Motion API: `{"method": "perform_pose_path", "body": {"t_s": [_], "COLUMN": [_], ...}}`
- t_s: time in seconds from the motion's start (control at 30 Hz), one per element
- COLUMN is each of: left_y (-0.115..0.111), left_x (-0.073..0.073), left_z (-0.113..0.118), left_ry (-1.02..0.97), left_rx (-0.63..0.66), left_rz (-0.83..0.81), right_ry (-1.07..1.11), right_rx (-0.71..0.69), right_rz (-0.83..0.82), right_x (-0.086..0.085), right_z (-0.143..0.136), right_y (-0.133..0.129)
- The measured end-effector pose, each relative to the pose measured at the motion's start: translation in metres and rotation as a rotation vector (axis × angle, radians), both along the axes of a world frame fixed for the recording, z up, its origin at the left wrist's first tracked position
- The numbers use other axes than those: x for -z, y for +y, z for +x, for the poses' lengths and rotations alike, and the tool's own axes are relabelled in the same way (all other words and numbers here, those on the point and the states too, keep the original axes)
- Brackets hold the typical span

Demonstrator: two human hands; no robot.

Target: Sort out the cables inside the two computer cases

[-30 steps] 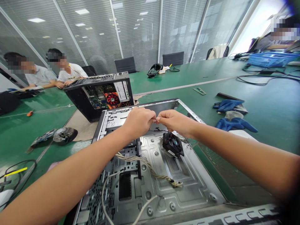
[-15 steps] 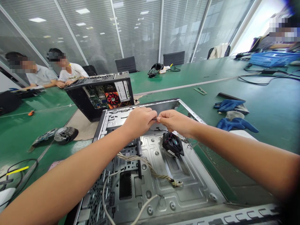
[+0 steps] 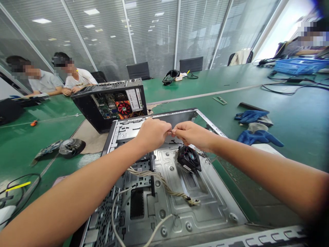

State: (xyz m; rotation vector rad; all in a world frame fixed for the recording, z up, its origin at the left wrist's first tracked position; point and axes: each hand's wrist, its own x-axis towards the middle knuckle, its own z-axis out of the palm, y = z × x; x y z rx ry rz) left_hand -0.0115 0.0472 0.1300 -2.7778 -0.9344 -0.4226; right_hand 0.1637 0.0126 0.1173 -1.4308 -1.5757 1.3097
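An open metal computer case [image 3: 180, 185] lies flat before me. Above its far part, my left hand [image 3: 155, 133] and my right hand [image 3: 191, 134] meet fingertip to fingertip, both closed in a pinch. Between them is a thin dark cable, mostly covered by the fingers. Just below my right hand, a black fan [image 3: 189, 159] hangs or rests at a tilt inside the case; its support is hard to make out. Twisted beige wires [image 3: 164, 181] run across the case floor, and a loose pale cable [image 3: 114, 212] curves at the near left.
Behind the case stands a second computer tower [image 3: 110, 106] with a red fan. Blue gloves [image 3: 257, 133] lie at the right, a gray glove [image 3: 72, 147] at the left. A blue basket [image 3: 298, 66] sits far right. People sit at the far left and far right.
Both hands hold nearly the same place and pinch. The black fan has shifted very slightly to the left.
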Motion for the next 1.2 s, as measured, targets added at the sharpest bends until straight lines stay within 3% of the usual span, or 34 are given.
{"method": "perform_pose_path", "body": {"t_s": [0.3, 0.67, 1.2], "left_y": [0.003, 0.0012, 0.0021], "left_x": [0.0003, -0.0015, 0.0003], "left_z": [-0.0023, -0.0003, -0.0013], "left_ry": [-0.024, -0.041, -0.012], "left_rx": [0.085, 0.0, 0.079], "left_rz": [0.078, -0.006, 0.069], "right_ry": [0.008, 0.079, 0.097], "right_rx": [-0.035, 0.009, 0.03], "right_rz": [-0.003, -0.096, -0.072], "right_x": [-0.0008, -0.0052, -0.0039], "right_z": [0.0016, -0.0002, 0.003], "right_y": [0.0003, -0.0018, -0.0003]}}
